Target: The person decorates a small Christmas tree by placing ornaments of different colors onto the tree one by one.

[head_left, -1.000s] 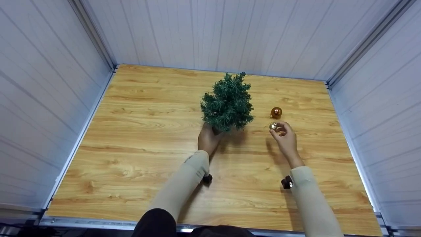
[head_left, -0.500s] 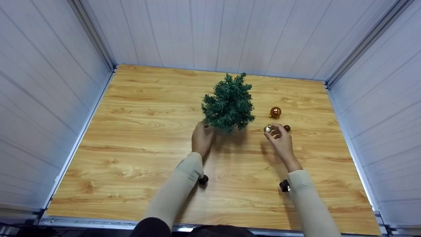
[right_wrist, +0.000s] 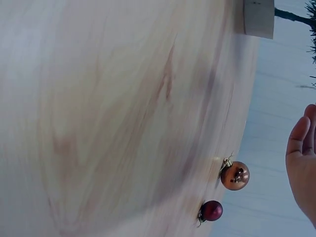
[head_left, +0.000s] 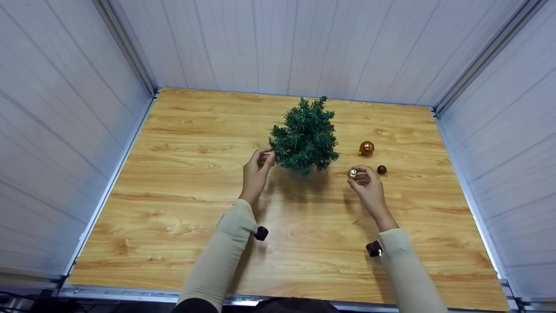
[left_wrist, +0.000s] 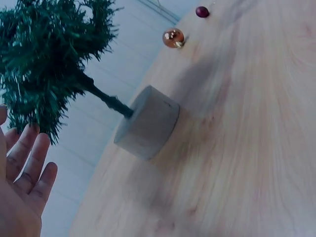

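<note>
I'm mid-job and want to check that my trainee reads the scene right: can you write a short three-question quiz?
1. Which item is in the right grip?
A) nothing
B) a pale bauble
C) a ribbon

2. True or false: in the head view, the dark red bauble lies nearer the person than the copper bauble.

3. Fill in: the tree stands in a round ____ base.

Key: 1. B; 2. True; 3. grey

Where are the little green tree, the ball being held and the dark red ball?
Little green tree (head_left: pixel 305 138): head view, middle of its branches.
Held ball (head_left: pixel 351 174): head view, on its shiny surface.
Dark red ball (right_wrist: pixel 212 211): right wrist view, middle of its round body.
</note>
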The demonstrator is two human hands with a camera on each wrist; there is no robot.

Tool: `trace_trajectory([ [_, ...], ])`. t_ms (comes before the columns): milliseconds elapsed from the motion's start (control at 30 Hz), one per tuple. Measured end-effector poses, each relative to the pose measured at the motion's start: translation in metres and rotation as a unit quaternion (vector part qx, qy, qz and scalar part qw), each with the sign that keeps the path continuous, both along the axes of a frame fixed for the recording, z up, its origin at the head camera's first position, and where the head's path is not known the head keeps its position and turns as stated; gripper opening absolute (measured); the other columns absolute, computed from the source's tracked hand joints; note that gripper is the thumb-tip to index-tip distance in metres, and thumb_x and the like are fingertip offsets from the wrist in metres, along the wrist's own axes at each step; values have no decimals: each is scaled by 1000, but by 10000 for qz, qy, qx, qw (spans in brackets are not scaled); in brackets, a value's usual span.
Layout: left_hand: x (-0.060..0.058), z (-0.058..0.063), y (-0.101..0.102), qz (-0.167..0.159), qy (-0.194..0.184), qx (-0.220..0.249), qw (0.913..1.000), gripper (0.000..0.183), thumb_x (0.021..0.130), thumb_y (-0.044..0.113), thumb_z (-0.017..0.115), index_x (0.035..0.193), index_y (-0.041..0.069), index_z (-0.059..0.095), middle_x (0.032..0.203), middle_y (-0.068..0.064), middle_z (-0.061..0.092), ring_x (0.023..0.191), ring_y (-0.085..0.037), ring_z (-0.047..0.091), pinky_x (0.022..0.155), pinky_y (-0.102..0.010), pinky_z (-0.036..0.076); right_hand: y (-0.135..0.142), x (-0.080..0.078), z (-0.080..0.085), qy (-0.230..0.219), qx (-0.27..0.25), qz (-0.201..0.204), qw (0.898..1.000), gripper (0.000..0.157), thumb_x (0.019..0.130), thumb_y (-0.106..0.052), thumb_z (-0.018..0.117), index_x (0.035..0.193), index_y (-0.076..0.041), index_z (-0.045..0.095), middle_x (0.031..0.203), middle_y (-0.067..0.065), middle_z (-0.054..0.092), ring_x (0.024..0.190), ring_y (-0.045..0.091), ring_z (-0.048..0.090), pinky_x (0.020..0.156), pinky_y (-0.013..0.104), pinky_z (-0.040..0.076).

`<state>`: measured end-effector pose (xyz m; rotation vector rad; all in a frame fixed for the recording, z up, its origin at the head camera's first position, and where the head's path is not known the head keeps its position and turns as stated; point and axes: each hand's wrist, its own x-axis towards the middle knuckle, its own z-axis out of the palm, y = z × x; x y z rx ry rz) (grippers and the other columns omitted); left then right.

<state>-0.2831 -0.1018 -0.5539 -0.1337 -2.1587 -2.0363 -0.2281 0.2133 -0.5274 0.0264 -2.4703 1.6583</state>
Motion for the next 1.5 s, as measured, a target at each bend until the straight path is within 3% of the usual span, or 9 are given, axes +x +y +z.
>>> trace_trajectory([
  [167, -1, 6, 4, 136, 72, -267, 9995, 28, 96, 25, 65, 120, 12, 64, 100, -4, 70, 88, -14, 65, 81, -32, 53, -3, 1, 1, -205, -748, 90, 9970, 38, 88, 5, 68, 123, 12, 55, 109, 18, 61, 91, 16, 64, 78, 19, 53],
  [267, -2, 8, 5, 214, 135, -400, 9989, 24, 94, 22, 67, 115, 11, 66, 98, -4, 70, 86, -14, 65, 79, -31, 53, -3, 1, 1, -226, -937, 77, 9953, 38, 89, 3, 68, 124, 12, 55, 109, 17, 60, 91, 14, 63, 78, 19, 54],
  [633, 0, 10, 9, 455, 134, -545, 9974, 13, 92, 18, 70, 101, 9, 68, 90, -3, 70, 78, -14, 64, 71, -26, 52, -11, 4, 9, -142, -939, -76, 9954, 32, 89, 2, 69, 118, 11, 57, 104, 7, 61, 90, 13, 63, 78, 19, 54],
  [900, 3, 13, 12, 446, 110, -617, 9970, 12, 92, 18, 71, 100, 9, 68, 89, -2, 69, 77, -13, 63, 73, -27, 52, -18, 5, 20, 87, -939, -62, 9955, 28, 87, 6, 68, 112, 12, 59, 98, 5, 61, 88, 13, 62, 80, 23, 53],
  [1167, 9, 14, 13, 425, 116, -692, 9966, 11, 92, 18, 71, 100, 10, 68, 88, -2, 69, 79, -17, 65, 73, -28, 53, -25, 6, 34, -43, -1019, -36, 9948, 25, 88, 4, 68, 111, 9, 59, 100, 4, 61, 91, 14, 61, 81, 22, 51],
  [1500, 17, 15, 17, 417, 78, -617, 9972, 10, 91, 16, 71, 97, 9, 67, 87, -2, 68, 77, -14, 62, 71, -26, 52, -34, 3, 52, 41, -815, 57, 9966, 26, 88, 2, 70, 111, 9, 60, 101, 3, 61, 89, 10, 61, 80, 22, 50],
])
